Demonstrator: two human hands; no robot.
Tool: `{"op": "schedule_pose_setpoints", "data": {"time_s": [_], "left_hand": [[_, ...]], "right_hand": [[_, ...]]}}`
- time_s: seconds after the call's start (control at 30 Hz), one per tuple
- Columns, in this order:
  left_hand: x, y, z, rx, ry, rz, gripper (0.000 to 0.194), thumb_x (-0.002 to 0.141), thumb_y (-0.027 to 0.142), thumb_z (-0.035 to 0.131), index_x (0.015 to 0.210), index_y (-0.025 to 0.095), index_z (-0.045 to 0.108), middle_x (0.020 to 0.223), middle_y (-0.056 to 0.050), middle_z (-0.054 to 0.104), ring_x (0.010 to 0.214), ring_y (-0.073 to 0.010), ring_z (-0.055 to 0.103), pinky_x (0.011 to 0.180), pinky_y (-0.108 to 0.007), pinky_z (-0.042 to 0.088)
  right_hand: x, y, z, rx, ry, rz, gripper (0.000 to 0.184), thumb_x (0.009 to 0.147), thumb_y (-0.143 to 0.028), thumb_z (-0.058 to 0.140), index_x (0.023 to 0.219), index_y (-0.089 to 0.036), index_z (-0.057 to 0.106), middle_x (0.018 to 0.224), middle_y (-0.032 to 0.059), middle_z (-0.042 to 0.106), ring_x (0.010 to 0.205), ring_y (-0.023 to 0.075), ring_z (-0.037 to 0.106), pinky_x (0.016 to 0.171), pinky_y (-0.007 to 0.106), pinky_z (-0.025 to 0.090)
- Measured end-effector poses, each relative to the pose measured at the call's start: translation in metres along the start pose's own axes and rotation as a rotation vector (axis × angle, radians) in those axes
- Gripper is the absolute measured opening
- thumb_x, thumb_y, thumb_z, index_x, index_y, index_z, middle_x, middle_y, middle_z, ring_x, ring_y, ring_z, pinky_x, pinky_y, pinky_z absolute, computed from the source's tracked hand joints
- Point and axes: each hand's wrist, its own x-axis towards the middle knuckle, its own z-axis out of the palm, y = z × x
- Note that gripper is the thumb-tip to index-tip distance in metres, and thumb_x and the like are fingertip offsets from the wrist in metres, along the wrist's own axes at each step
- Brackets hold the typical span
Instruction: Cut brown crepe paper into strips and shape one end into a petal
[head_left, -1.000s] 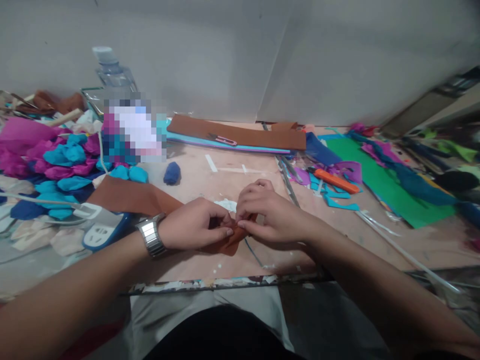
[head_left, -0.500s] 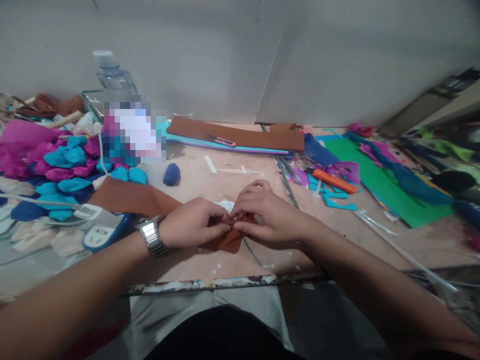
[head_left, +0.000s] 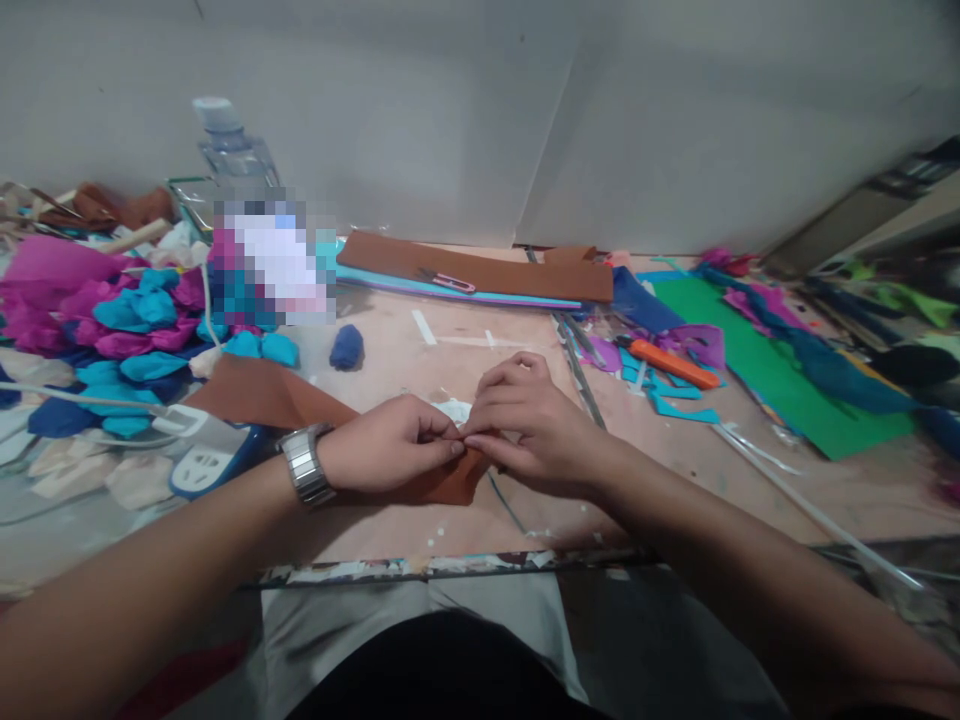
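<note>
My left hand (head_left: 386, 445), with a metal watch (head_left: 306, 468) on its wrist, pinches the near end of a brown strip (head_left: 251, 390) that looks like crepe paper. My right hand (head_left: 529, 425) meets it there, thumb and index finger closed on the same strip, the other fingers curled above. The fingertips of both hands touch and hide the pinched edge. From under my left hand the strip runs back to the left, and a corner hangs below my fingers. Just behind the fingertips lies a small white thing (head_left: 456, 411), partly covered.
On the left lie pink and blue crumpled bundles (head_left: 135, 300), a power strip (head_left: 210, 462) and a bottle (head_left: 232, 150). A small dark blue roll (head_left: 346, 347) sits behind my hands. Farther back are brown sheets (head_left: 510, 270) with a pink cutter (head_left: 454, 283); rightward, an orange cutter (head_left: 675, 364) and green sheet (head_left: 795, 380).
My right hand's fingertips have drawn closer to my left's, and less brown material shows between them. The whole view has shifted slightly.
</note>
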Motion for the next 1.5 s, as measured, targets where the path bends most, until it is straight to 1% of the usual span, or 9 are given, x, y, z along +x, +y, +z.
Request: {"op": "schedule_pose_setpoints", "data": {"time_s": [0.2, 0.33, 0.57, 0.77, 0.83, 0.97, 1.1, 1.27, 1.5], "left_hand": [[0.001, -0.001, -0.002, 0.044, 0.02, -0.002, 0.031, 0.099, 0.034, 0.054, 0.076, 0.014, 0.061, 0.066, 0.004, 0.05, 0.063, -0.0096, 0.042, 0.059, -0.023, 0.033], [0.001, -0.001, -0.001, 0.023, 0.021, -0.012, 0.032, 0.099, 0.035, 0.054, 0.077, 0.014, 0.063, 0.066, 0.003, 0.054, 0.063, -0.01, 0.044, 0.059, -0.023, 0.035], [-0.001, 0.001, -0.001, -0.126, -0.015, -0.1, 0.017, 0.091, 0.025, 0.057, 0.079, 0.014, 0.063, 0.063, 0.004, 0.053, 0.056, -0.0095, 0.043, 0.053, -0.023, 0.031], [0.001, -0.001, -0.002, -0.172, 0.031, -0.037, 0.04, 0.099, 0.045, 0.055, 0.074, 0.014, 0.06, 0.066, 0.005, 0.042, 0.062, -0.0099, 0.033, 0.057, -0.024, 0.028], [0.001, -0.002, -0.002, -0.178, 0.041, -0.026, 0.043, 0.1, 0.048, 0.054, 0.075, 0.013, 0.061, 0.067, 0.004, 0.043, 0.064, -0.0101, 0.033, 0.059, -0.024, 0.029], [0.001, -0.001, -0.002, -0.118, 0.051, -0.035, 0.036, 0.098, 0.043, 0.057, 0.082, 0.012, 0.066, 0.071, 0.003, 0.053, 0.066, -0.0103, 0.041, 0.063, -0.023, 0.034], [0.0, 0.001, -0.001, -0.035, 0.083, -0.011, 0.038, 0.099, 0.044, 0.057, 0.079, 0.013, 0.066, 0.068, 0.003, 0.054, 0.066, -0.0104, 0.043, 0.062, -0.023, 0.036], [0.0, 0.001, -0.002, 0.031, 0.097, 0.052, 0.035, 0.1, 0.038, 0.057, 0.073, 0.015, 0.06, 0.066, 0.004, 0.054, 0.064, -0.0091, 0.045, 0.062, -0.021, 0.036], [-0.003, 0.006, 0.001, 0.275, 0.184, 0.077, 0.027, 0.097, 0.029, 0.056, 0.075, 0.016, 0.065, 0.066, 0.004, 0.061, 0.062, -0.0096, 0.051, 0.06, -0.022, 0.035]], "right_hand": [[0.0, 0.001, 0.002, -0.049, 0.123, -0.056, 0.003, 0.095, -0.026, 0.073, 0.096, -0.026, 0.076, 0.084, -0.0006, 0.076, 0.103, 0.0238, 0.06, 0.105, 0.049, 0.03], [0.0, 0.001, 0.002, -0.08, 0.124, -0.082, 0.004, 0.097, -0.025, 0.071, 0.096, -0.026, 0.075, 0.083, -0.0017, 0.078, 0.103, 0.0239, 0.061, 0.106, 0.051, 0.028], [-0.003, 0.001, 0.002, -0.098, 0.096, -0.088, 0.015, 0.099, -0.025, 0.066, 0.108, -0.03, 0.077, 0.092, -0.0005, 0.078, 0.106, 0.0247, 0.06, 0.108, 0.052, 0.03], [-0.002, -0.001, 0.001, -0.118, 0.103, -0.104, 0.014, 0.098, -0.021, 0.065, 0.103, -0.03, 0.076, 0.092, -0.0025, 0.08, 0.106, 0.0252, 0.061, 0.108, 0.053, 0.027], [-0.001, -0.002, 0.001, -0.117, 0.108, -0.104, 0.014, 0.098, -0.02, 0.065, 0.103, -0.029, 0.075, 0.092, -0.0032, 0.08, 0.106, 0.0247, 0.061, 0.107, 0.053, 0.027], [0.001, -0.003, 0.0, -0.123, 0.128, -0.099, 0.009, 0.096, -0.019, 0.067, 0.098, -0.025, 0.073, 0.087, -0.0023, 0.079, 0.105, 0.0249, 0.061, 0.105, 0.053, 0.028], [0.002, -0.003, -0.001, -0.118, 0.115, -0.08, 0.008, 0.095, -0.018, 0.067, 0.095, -0.024, 0.072, 0.087, -0.0014, 0.078, 0.109, 0.0262, 0.06, 0.105, 0.053, 0.028], [0.0, -0.004, -0.001, -0.11, 0.063, -0.028, 0.008, 0.098, -0.021, 0.065, 0.098, -0.025, 0.072, 0.099, 0.0014, 0.076, 0.12, 0.0291, 0.054, 0.108, 0.056, 0.028], [0.0, -0.009, 0.001, -0.062, 0.026, 0.038, 0.014, 0.1, -0.018, 0.059, 0.096, -0.024, 0.071, 0.115, 0.0036, 0.073, 0.137, 0.0312, 0.043, 0.116, 0.056, 0.03]]}}
